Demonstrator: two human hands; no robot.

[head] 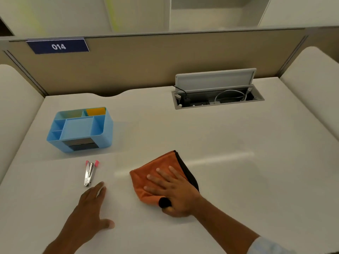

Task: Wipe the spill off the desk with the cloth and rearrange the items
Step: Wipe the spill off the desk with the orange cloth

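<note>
Right hand (172, 189) flat on the orange cloth (161, 173), fingers spread apart, palm pressing down, nothing pinched; a small black tab of the cloth shows by the thumb; cloth folded, black edge along its 3 o'clock side, lying on the white desk (238, 162) near the front centre; left hand (89, 204) at 9 o'clock from the cloth, flat on the desk, fingers loosely together, thumb out, holding nothing; silver stapler (89, 173) with pink ends just beyond the left fingertips at 12 o'clock, not touched; blue organiser (80, 129) further out at 11 o'clock, upright, a yellow compartment at its back; cable box (218, 97) at 1 o'clock from the cloth, lid up, cables inside; blue 014 label (58, 46) on the partition at 11 o'clock; spill not discernible.
</note>
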